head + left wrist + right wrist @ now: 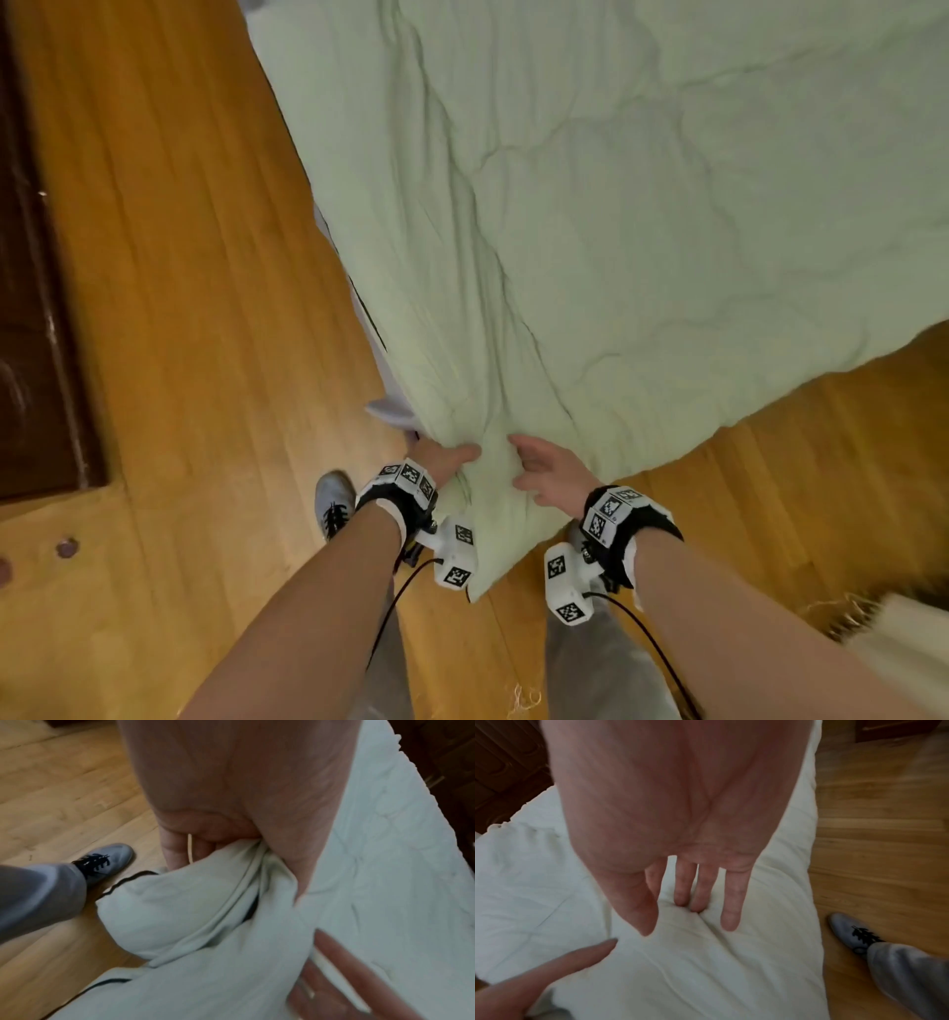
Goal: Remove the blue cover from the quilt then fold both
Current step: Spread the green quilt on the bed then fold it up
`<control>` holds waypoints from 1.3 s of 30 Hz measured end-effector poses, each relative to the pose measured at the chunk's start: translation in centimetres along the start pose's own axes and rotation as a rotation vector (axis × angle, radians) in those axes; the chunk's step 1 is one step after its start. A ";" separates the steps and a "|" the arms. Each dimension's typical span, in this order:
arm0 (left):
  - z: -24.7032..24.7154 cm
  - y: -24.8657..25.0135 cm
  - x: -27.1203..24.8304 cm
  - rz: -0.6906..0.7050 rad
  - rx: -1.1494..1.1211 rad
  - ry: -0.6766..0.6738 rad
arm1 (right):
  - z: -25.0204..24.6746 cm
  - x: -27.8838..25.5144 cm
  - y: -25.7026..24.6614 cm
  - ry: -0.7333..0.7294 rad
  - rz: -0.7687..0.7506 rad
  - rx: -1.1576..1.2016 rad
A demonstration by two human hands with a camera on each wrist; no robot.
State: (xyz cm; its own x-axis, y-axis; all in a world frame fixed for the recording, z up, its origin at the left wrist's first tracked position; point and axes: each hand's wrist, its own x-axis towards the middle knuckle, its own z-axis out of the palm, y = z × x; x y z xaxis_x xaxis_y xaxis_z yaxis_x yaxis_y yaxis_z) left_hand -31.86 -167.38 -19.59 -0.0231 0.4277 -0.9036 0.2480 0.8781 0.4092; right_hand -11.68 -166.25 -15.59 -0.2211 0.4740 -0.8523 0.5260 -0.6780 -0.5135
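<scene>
1. My left shoe point(333, 501) stands on the wooden floor point(179, 308).
2. My left hand point(442, 459) has its grip bunched round the near corner of the pale green quilt point(616, 205) (a dark-edged seam shows beneath).
3. My right hand point(547, 475) rests open, fingertips point(695, 902) pressing the quilt just beside it.

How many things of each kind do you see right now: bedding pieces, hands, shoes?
Bedding: 2 (pale green quilt; a pale blue-grey sliver at its left edge, possibly the cover)
Hands: 2 (left hand grips a quilt corner; right hand with straight fingers on the quilt)
Shoes: 1 (grey shoe on the wooden floor)
Total: 5
</scene>
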 end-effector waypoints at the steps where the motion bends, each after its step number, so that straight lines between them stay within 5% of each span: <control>1: 0.6 -0.6 0.7 -0.015 0.025 0.030 | -0.2 -0.6 1.1 0.013 0.019 -0.034; 6: 0.9 5.3 -4.5 0.026 0.014 -0.007 | 1.3 -4.1 1.7 0.033 0.049 -0.055; 14: 1.2 17.8 -12.0 0.245 0.169 -0.145 | 1.5 -11.3 -6.9 0.591 -0.052 -0.115; 22: 5.1 26.5 -21.9 0.262 0.202 -0.227 | -4.2 -17.8 -11.2 0.891 0.132 -0.109; 26: 7.3 29.1 -24.3 0.185 0.150 -0.249 | -10.7 -20.8 -11.0 0.869 0.020 -0.148; 30: 7.7 28.9 -21.5 0.083 -0.052 -0.107 | -17.0 -22.7 -8.4 0.839 -0.012 0.093; 39: 9.2 32.6 -14.6 0.187 -0.379 0.080 | -21.0 -20.6 -3.9 0.675 0.345 -0.141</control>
State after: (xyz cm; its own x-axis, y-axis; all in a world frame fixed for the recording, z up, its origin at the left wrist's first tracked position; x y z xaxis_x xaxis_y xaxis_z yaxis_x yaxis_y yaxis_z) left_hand -14.54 -146.93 5.76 -0.0902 0.5893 -0.8029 -0.1184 0.7941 0.5962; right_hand 8.13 -161.58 6.06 0.4999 0.5193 -0.6931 0.5840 -0.7931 -0.1730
